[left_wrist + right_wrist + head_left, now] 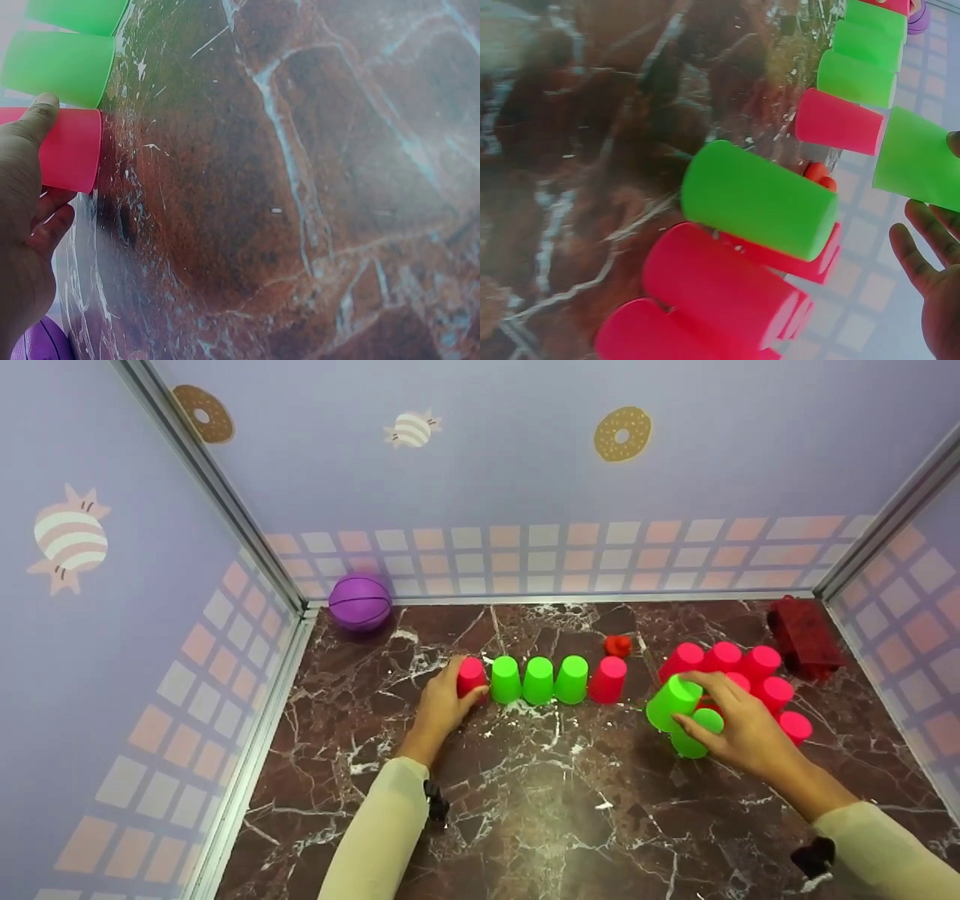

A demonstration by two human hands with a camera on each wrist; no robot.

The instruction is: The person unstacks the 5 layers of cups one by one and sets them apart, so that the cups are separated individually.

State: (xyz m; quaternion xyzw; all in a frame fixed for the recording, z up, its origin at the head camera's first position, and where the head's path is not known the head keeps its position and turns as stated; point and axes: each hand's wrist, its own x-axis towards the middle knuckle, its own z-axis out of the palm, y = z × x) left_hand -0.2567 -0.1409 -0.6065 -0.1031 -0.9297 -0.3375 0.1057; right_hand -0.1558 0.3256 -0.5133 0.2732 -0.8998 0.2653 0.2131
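Between the thumb and fingers of my left hand is a red cup, upside down at the left end of a row on the floor. Three green cups and another red cup continue that row to the right. My right hand pinches a green cup, which is tilted and raised off the surface. Below it stands a second green cup, partly covered by the held one. Several red cups cluster behind the right hand, some hidden by it.
A purple ball sits in the back left corner. A small red object lies behind the row. In the back right corner is a dark red translucent block-like object. Patterned walls enclose the marbled surface.
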